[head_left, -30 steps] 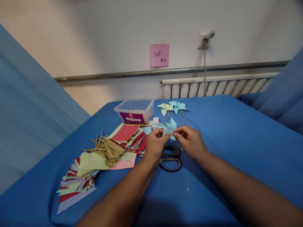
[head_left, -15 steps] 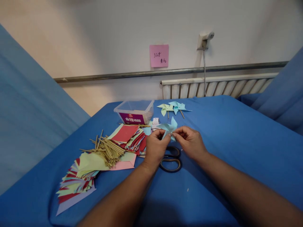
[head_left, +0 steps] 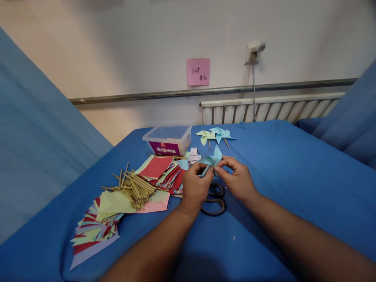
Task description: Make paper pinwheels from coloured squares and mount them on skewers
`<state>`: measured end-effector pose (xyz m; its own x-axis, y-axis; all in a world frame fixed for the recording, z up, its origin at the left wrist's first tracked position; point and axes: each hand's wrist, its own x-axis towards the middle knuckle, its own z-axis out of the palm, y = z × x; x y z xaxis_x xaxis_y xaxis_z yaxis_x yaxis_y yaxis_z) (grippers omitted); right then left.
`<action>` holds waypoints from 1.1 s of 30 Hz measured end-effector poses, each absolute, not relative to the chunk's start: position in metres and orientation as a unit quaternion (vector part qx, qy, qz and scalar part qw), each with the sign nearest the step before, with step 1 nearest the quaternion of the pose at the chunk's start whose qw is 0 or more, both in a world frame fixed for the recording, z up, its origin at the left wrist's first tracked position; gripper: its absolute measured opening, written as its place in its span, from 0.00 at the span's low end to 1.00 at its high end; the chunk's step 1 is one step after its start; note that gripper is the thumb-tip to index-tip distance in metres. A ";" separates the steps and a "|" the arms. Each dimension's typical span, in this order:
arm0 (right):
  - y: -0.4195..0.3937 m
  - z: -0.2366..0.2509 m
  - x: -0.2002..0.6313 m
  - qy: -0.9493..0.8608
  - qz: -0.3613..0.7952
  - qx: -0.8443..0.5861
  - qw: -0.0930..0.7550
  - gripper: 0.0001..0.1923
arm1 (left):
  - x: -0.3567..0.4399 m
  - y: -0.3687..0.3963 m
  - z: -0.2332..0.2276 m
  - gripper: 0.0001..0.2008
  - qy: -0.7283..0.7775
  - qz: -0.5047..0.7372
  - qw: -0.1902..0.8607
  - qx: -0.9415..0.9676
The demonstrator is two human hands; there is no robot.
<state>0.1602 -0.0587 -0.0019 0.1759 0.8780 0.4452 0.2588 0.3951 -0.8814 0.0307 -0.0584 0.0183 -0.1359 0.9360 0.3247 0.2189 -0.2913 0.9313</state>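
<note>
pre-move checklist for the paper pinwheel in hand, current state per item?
1. Both hands on the light blue pinwheel: ok, left hand and right hand pinch it above the table.
2. Stick fitted to it: cannot tell, fingers hide the centre.
3. Spare sticks in reach: ok, piled left of the left hand.
4. Scissors clear of the fingers: ok, flat on the blue cloth under the hands.
5. Finished pinwheels out of the way: ok, farther back beside the plastic box.

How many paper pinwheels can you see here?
3: a light blue pinwheel held in both hands, plus a pale green pinwheel and a second blue pinwheel lying side by side beyond, right of the plastic box.
</note>
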 end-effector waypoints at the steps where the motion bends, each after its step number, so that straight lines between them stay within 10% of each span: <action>1: -0.059 -0.002 0.160 -0.583 0.280 -0.482 0.591 0.06 | 0.031 -0.058 0.018 0.03 0.502 0.561 0.327 0.571; 5: -0.057 -0.005 0.157 -0.548 0.338 -0.451 0.618 0.08 | 0.031 -0.057 0.016 0.05 0.501 0.561 0.350 0.558; 10: -0.054 -0.007 0.154 -0.500 0.419 -0.380 0.656 0.34 | 0.030 -0.057 0.014 0.06 0.481 0.566 0.384 0.549; 17: -0.052 -0.006 0.157 -0.517 0.447 -0.399 0.611 0.16 | 0.030 -0.059 0.016 0.06 0.476 0.564 0.391 0.550; 33: -0.058 -0.005 0.150 -0.504 0.424 -0.401 0.636 0.12 | 0.029 -0.056 0.013 0.08 0.485 0.554 0.374 0.564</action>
